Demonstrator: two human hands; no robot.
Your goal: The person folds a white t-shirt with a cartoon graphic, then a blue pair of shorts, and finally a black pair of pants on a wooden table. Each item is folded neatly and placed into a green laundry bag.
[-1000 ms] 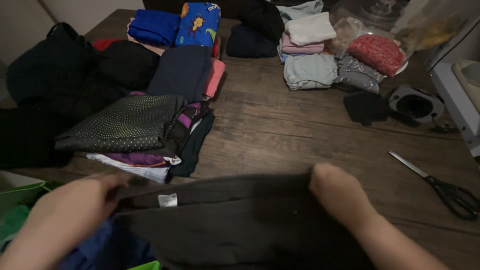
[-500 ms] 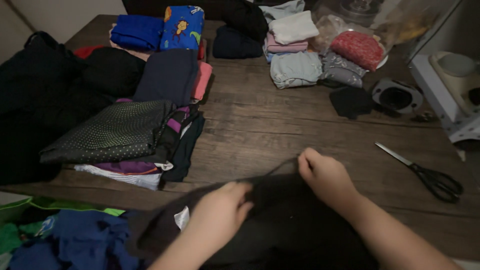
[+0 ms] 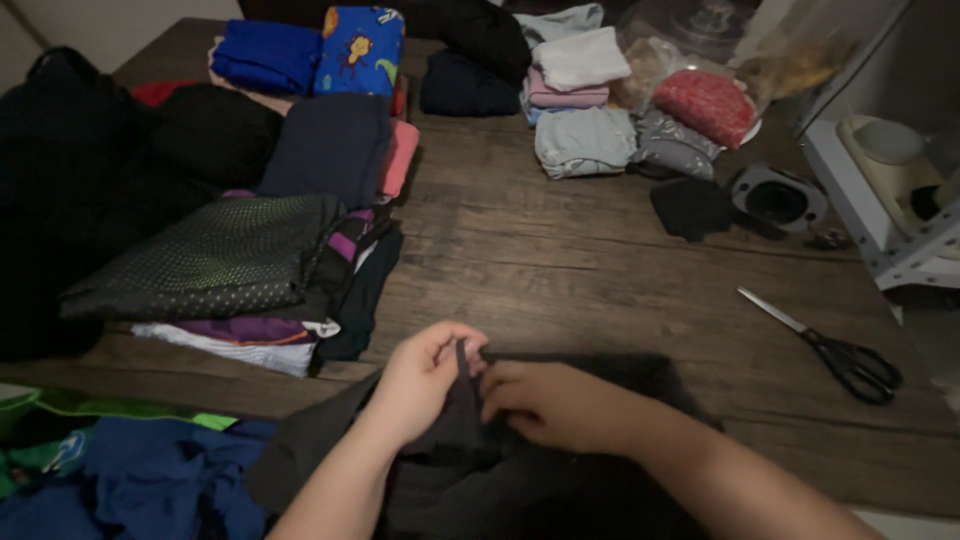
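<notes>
A dark grey garment (image 3: 600,375) lies bunched at the near edge of the wooden table (image 3: 570,270). My left hand (image 3: 425,375) pinches a fold of it between thumb and fingers. My right hand (image 3: 550,400) lies across the cloth just beside the left, fingers closed on the same fold. Both forearms reach in from the bottom of the view and cover much of the garment.
A stack of folded clothes (image 3: 230,265) with a dotted dark piece on top sits at the left, more folded piles (image 3: 330,90) behind it and small folded items (image 3: 600,110) at the back. Scissors (image 3: 830,345) lie at the right. Blue and green cloth (image 3: 130,470) is heaped at lower left.
My hands, spread wide along the garment's edge a second ago, have come together at the middle, folding the cloth over. The camera view shifted slightly.
</notes>
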